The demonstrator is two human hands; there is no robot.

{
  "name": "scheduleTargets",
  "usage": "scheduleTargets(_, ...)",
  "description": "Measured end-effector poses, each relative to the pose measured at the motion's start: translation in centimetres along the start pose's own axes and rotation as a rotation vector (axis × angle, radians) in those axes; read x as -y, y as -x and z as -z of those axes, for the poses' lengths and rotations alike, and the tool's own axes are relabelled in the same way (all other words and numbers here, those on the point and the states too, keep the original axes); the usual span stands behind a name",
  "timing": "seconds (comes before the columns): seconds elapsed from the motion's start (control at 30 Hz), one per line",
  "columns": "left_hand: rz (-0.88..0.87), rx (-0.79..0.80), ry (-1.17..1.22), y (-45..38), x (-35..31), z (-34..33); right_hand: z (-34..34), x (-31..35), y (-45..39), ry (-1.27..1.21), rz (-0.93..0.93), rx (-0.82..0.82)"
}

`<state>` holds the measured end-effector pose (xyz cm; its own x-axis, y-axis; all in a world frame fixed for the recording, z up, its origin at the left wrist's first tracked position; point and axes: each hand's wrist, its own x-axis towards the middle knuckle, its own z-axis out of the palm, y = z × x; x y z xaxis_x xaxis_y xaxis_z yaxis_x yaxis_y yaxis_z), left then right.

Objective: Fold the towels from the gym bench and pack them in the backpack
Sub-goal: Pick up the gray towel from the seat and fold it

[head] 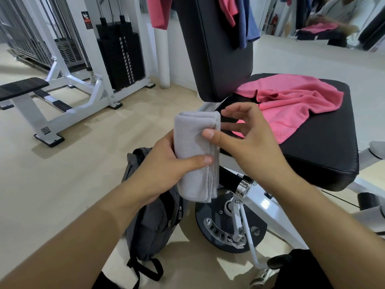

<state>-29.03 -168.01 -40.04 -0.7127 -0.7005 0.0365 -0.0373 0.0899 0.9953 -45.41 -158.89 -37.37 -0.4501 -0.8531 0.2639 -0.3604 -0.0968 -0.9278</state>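
Two hands work one grey towel (pixel 196 157) at picture centre, above the floor and just off the worktop's front left corner.

Item 1, grey towel: folded into a narrow, thick strip, long axis near upright, running from about 12 o'clock down to 6 o'clock. Stitched open edges face right; the rounded fold is at the top.

Item 2, left hand (pixel 164 170): wrapped round the strip's middle from the 9 o'clock side, thumb across the front, gripping it. This hand alone carries the weight.

Item 3, right hand (pixel 245 140): at 3 o'clock of the towel, fingers spread and loosely extended, thumb tip touching the open edge. It grips nothing.

Item 4, backpack (pixel 154 217): dark grey, standing on the floor directly below the towel at 6 o'clock, partly hidden by the left forearm. Whether its top zip is open cannot be told.

Item 5, pink towel (pixel 291 105): unfolded, crumpled on the black worktop (pixel 325 151) at 2 o'clock, well apart from the left hand, nearer the right.

Item 6: further pink and blue cloths (pixel 239 19) draped over the upright back pad at 12 o'clock.

Judgement: the grey towel looks ready to pack; the move is straight down, led by the left hand, which is the nearer one to the bag.
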Motion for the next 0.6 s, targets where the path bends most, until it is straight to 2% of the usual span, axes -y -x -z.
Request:
scheduleTargets(0.17,-0.122,-0.139,-0.082,-0.2,0.1,-0.1,-1.4,-0.1,1.0,-0.047,0.069,0.035)
scheduleTargets(0.33,-0.218,-0.145,-0.111,0.3,-0.2,-0.3,-1.8,0.7,1.6,-0.145,0.096,0.046)
scheduleTargets(0.5,-0.258,-0.209,0.071,0.8,-0.6,-0.3,-2.0,1.0,1.9,-0.259,0.065,0.097)
scheduleTargets(0.6,-0.26,-0.275,0.096,0.9,-0.8,-0.4,-2.1,1.2,1.9,-0.383,0.026,0.095)
